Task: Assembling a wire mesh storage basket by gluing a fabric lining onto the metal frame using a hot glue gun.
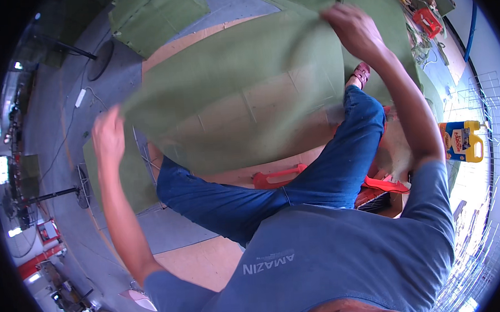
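Observation:
A large green sheet of cloth (246,83) stretches in the air between my two hands, over my bent legs, smeared by motion. My left hand (108,132) grips its left edge with closed fingers. Farther off and to the right, my right hand (356,29) pinches the sheet's far right corner. Through the sheet's lower part show thin straight lines and a pinkish-brown surface behind it. More green cloth (381,13) lies spread beneath and beyond my right hand.
Another green piece (158,19) lies at the far left, near a round black stand base (101,59). A red plastic object (278,176) sits between my legs. On the right stand a yellow jug (474,141) and wire racks (476,96). A cable and white power strip (80,98) lie left.

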The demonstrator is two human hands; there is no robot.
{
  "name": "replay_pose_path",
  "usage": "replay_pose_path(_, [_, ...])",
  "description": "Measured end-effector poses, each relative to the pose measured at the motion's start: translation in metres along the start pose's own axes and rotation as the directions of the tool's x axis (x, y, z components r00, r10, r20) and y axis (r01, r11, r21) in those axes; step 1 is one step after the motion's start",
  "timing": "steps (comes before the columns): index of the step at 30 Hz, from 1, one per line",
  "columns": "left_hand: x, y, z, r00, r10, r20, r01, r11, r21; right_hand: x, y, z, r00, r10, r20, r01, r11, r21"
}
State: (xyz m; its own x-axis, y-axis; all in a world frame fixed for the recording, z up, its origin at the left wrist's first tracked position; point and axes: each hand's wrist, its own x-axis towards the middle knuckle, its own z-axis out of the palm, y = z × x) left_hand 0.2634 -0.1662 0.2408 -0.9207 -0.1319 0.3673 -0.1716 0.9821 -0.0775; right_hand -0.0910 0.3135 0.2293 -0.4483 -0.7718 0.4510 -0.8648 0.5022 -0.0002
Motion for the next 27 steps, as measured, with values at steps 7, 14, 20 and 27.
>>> replay_pose_path(7, [-0.002,0.007,0.184,0.904,0.383,0.190,-0.401,0.913,0.069,-0.023,-0.001,0.176,0.902,-0.118,0.415,0.099,0.993,0.067])
replay_pose_path(14, [-0.033,0.078,0.155,0.972,-0.183,0.144,0.211,0.954,-0.212,-0.061,-0.033,0.131,0.981,-0.012,0.192,-0.040,0.964,0.263])
replay_pose_path(20, [-0.080,0.137,0.156,0.901,-0.395,0.181,0.427,0.882,-0.201,-0.141,-0.060,0.085,0.985,-0.122,0.124,0.051,0.885,0.462])
replay_pose_path(27, [-0.093,0.131,0.166,0.734,-0.337,0.589,0.492,0.863,-0.119,-0.153,-0.073,0.127,0.908,-0.290,0.302,0.227,0.947,0.227])
